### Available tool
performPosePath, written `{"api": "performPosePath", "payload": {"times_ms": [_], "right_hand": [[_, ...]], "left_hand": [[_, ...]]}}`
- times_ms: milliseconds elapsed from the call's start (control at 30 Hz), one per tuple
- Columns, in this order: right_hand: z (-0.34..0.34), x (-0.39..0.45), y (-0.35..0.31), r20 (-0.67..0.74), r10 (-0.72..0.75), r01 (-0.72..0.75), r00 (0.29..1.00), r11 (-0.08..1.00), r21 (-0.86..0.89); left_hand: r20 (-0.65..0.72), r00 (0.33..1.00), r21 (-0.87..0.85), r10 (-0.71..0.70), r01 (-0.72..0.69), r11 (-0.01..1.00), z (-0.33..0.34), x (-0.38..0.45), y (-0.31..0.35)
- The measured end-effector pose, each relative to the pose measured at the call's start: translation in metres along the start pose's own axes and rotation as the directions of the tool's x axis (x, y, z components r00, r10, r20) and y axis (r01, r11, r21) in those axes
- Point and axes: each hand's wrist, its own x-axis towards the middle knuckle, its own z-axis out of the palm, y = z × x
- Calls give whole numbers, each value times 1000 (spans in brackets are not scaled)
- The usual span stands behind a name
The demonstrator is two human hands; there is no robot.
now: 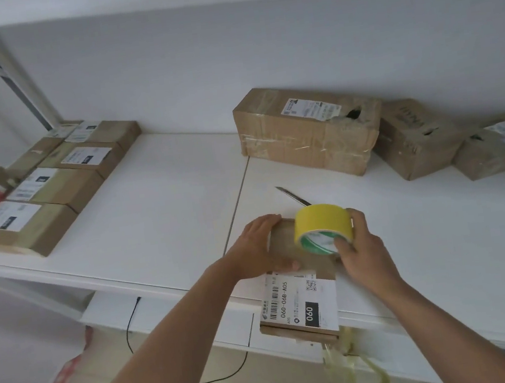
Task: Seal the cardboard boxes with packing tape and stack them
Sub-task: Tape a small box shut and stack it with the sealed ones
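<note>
Ten cardboard boxes show: six grouped at the left (61, 184), three along the wall (307, 129), one under the hands (297, 301), plus one yellow tape roll (321, 222) and one blade (292, 196).

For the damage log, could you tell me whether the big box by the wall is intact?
Torn: the big box has a ragged hole at its top right corner.
</note>
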Motion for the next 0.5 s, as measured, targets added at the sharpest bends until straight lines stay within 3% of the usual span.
{"api": "performPosePath", "payload": {"times_ms": [133, 233, 367, 500], "right_hand": [[10, -1, 0, 9, 58, -59, 998, 967, 246], [12, -1, 1, 14, 79, -79, 997, 944, 320], [9, 1, 1, 59, 62, -75, 996, 963, 260], [-10, 11, 4, 131, 45, -55, 990, 996, 72]], "left_hand": [[23, 1000, 136, 11, -14, 991, 8, 5, 16], [-16, 1000, 156, 11, -8, 988, 23, 6, 27], [-62, 998, 143, -8, 16, 990, 28, 5, 25], [-70, 997, 127, -30, 39, 991, 27, 7, 21]]}}
